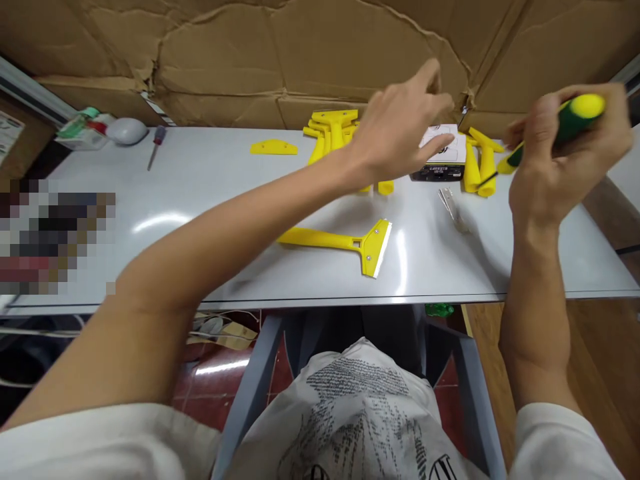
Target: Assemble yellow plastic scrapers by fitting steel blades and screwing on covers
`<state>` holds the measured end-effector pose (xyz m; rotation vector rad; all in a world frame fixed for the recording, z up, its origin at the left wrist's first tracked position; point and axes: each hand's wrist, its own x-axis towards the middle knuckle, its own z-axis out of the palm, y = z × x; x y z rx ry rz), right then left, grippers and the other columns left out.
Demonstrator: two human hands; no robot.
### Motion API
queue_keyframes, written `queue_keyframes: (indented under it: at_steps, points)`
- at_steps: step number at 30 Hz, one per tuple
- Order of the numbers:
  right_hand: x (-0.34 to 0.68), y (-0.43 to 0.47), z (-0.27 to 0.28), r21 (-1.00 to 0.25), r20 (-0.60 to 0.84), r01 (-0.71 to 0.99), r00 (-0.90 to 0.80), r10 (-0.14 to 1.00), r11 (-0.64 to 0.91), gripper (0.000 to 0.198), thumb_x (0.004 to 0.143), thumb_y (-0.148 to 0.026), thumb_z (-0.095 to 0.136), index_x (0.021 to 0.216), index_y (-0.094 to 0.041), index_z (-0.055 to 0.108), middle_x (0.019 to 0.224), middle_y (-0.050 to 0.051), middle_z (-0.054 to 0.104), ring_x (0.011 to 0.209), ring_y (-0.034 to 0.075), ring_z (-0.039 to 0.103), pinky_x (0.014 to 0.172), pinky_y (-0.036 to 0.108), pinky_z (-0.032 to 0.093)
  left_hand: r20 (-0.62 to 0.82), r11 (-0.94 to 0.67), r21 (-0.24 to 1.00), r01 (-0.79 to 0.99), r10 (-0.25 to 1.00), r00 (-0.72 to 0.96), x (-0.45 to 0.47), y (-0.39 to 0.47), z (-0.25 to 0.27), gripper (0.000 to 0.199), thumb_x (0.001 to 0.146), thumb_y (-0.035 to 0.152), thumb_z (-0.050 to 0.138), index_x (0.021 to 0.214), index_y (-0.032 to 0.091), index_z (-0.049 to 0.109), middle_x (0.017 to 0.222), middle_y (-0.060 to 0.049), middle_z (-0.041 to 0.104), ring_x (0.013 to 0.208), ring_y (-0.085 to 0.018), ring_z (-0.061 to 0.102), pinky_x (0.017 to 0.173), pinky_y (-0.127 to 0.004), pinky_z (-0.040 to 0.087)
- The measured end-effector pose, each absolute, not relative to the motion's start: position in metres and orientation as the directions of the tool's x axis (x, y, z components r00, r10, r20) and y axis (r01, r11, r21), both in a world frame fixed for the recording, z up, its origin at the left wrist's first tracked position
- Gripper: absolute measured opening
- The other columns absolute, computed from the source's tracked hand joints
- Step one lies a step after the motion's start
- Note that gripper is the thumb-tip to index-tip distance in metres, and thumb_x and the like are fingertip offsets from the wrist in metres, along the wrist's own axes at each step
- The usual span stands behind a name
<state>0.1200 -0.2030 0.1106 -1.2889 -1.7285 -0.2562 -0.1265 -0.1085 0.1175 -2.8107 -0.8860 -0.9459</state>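
Note:
My right hand (565, 147) is closed around a screwdriver (583, 117) with a green and yellow handle, its thin shaft pointing left and down. Above the table, my left hand (405, 120) reaches across in front of a small black and white box (440, 172); its thumb and fingers are apart and nothing shows in them. Below it lies a yellow scraper (325, 239) with a screwed-on head and a bare blade edge facing right. Small thin metal pieces (453, 208) rest on the table between my hands. Several yellow handles (483, 170) lie beside the box.
A pile of yellow scraper parts (336, 127) sits at the back, partly behind my left arm. Left of it lie a flat yellow plate (274, 147), another screwdriver (157, 140) and a white rounded object (127, 131). Cardboard (220, 60) walls the white table's (210, 157) back.

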Motion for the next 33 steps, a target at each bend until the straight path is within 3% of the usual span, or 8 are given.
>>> queue_keyframes:
  at_steps: [3,9,13,17,20,24,28,33]
  points:
    - [0.088,-0.208,0.107,-0.437,0.899,0.611,0.260,0.354,0.660,0.048,0.113,-0.076,0.063,0.102,-0.029,0.063,0.099,0.001,0.061,0.085,0.023,0.083,0.072,0.039,0.059,0.492,-0.944,0.054,0.326,0.310,0.814,-0.193,-0.142,0.132,0.042,0.121,0.048,0.053,0.121,0.025,0.088,0.108,-0.011,0.082,0.092,-0.029,0.077,0.076,-0.046,0.048]
    - [0.031,-0.213,0.079,-0.635,0.769,0.343,0.190,0.611,0.692,0.058,0.103,-0.084,0.073,0.101,-0.028,0.058,0.070,-0.005,0.060,0.059,0.018,0.073,0.040,0.027,0.039,0.282,-0.956,0.188,0.224,0.271,0.920,-0.272,-0.178,0.084,0.042,0.116,0.057,0.073,0.139,0.025,0.088,0.122,-0.011,0.084,0.100,-0.024,0.079,0.080,-0.033,0.050]
    - [0.021,-0.213,0.069,-0.614,0.780,0.348,0.131,0.612,0.708,0.053,0.105,-0.077,0.077,0.100,-0.027,0.060,0.068,-0.007,0.064,0.047,0.013,0.062,0.038,0.027,0.040,0.214,-0.948,0.143,0.285,0.310,0.926,-0.273,-0.180,0.063,0.031,0.115,0.038,0.076,0.142,0.027,0.087,0.118,-0.009,0.083,0.098,-0.022,0.077,0.079,-0.031,0.049]
    - [0.039,-0.189,0.079,-0.421,0.880,0.302,0.366,0.303,0.856,0.052,0.101,-0.075,0.082,0.092,-0.026,0.068,0.074,-0.007,0.058,0.058,0.012,0.074,0.042,0.020,0.036,0.294,-0.931,0.056,0.361,0.361,0.885,-0.273,-0.185,0.060,0.026,0.116,0.036,0.074,0.133,0.022,0.086,0.118,-0.011,0.083,0.101,-0.024,0.077,0.078,-0.032,0.050]
    - [0.066,-0.155,0.086,-0.226,0.813,0.217,0.578,0.062,0.950,0.050,0.087,-0.072,0.092,0.081,-0.025,0.074,0.074,-0.008,0.057,0.053,0.005,0.067,0.045,0.018,0.039,0.388,-0.885,0.015,0.465,0.434,0.813,-0.275,-0.189,0.059,0.024,0.113,0.038,0.077,0.128,0.020,0.084,0.124,-0.011,0.081,0.102,-0.026,0.078,0.076,-0.033,0.051]
    - [0.077,-0.141,0.083,-0.336,0.763,0.130,0.619,0.189,0.933,0.053,0.084,-0.074,0.091,0.080,-0.024,0.075,0.060,-0.008,0.054,0.046,0.007,0.062,0.040,0.016,0.035,0.462,-0.848,-0.090,0.522,0.429,0.777,-0.274,-0.193,0.053,0.021,0.118,0.036,0.068,0.130,0.022,0.079,0.131,-0.009,0.081,0.097,-0.024,0.079,0.076,-0.034,0.052]
    - [0.049,-0.172,0.072,-0.472,0.837,0.138,0.380,0.393,0.871,0.055,0.091,-0.071,0.093,0.089,-0.022,0.071,0.061,-0.008,0.058,0.049,0.012,0.069,0.039,0.014,0.032,0.479,-0.880,-0.227,0.416,0.271,0.835,-0.270,-0.190,0.043,0.025,0.125,0.044,0.059,0.125,0.028,0.078,0.114,-0.003,0.084,0.091,-0.020,0.076,0.083,-0.036,0.052]
    - [0.028,-0.197,0.060,-0.573,0.820,0.203,0.148,0.553,0.794,0.053,0.100,-0.069,0.089,0.095,-0.022,0.066,0.063,-0.004,0.068,0.038,0.009,0.057,0.036,0.016,0.028,0.495,-0.914,-0.246,0.324,0.169,0.852,-0.267,-0.187,0.034,0.023,0.126,0.035,0.058,0.127,0.031,0.080,0.113,-0.003,0.082,0.095,-0.019,0.074,0.093,-0.038,0.054]
